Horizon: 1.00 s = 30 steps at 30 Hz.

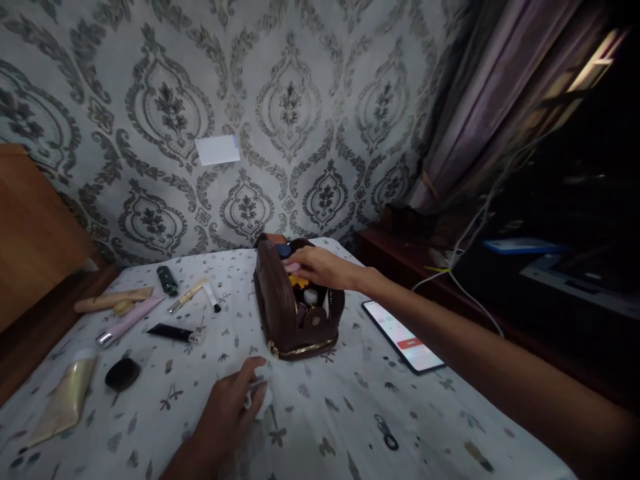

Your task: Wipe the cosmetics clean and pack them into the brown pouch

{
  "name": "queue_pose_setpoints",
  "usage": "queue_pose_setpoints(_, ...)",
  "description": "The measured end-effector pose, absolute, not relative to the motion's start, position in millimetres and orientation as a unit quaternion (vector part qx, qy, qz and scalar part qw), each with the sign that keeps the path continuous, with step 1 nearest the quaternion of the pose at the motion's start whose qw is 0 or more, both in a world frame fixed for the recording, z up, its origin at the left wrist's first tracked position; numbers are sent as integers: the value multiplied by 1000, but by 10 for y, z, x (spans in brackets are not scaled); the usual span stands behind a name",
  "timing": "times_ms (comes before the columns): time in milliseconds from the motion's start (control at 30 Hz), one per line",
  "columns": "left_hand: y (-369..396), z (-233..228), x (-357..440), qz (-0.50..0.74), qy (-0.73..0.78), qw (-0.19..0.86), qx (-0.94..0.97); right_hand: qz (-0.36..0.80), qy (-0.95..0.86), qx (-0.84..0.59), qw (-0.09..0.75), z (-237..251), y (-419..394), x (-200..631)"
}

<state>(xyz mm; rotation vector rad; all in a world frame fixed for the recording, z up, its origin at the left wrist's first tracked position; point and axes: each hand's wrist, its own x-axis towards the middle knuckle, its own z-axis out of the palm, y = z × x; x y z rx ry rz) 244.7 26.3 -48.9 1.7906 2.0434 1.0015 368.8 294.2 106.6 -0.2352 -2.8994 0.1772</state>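
While the right hand (323, 267) pinches a pink item (291, 267) in the brown pouch (280, 310) — left hand (235, 407) grip closed on white tissue (263, 397)

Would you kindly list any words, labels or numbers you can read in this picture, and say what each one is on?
No text can be read.
Phone: screen lit, with a red bar, lettering too blurred.
White card on the wall: looks blank.
Tubes and brushes on the sheet, such as the black tube: any print too small.
Brown pouch: no label visible.

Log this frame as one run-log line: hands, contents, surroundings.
right hand: on pink item at open brown pouch | left hand: on white wad | phone: lit, right of pouch
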Motion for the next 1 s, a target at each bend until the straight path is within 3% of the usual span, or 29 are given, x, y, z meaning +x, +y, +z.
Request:
queue_pose_setpoints(133,279,-395,2356,383,702,144,584,138,-933,-137,301,1196,2753,3951)
queue_pose_setpoints(267,296,-293,2302,410,711,165,546,193,-908,-89,361,1002,2288,4110)
queue_pose_setpoints(433,305,-283,2247,423,721,161,525,221,-943,83,234,312,1706,3977)
queue_pose_setpoints(667,402,-62,1532,298,829,-4,473,382,-918,34,98,-154,1256,3503)
queue_pose_setpoints(867,629,9,649,215,895,-71,385,644,-755,-85,92,-429,1083,3074)
queue_pose_setpoints(1000,706,-191,449,140,920,-53,363,646,-742,-120,131,-621,1054,3021)
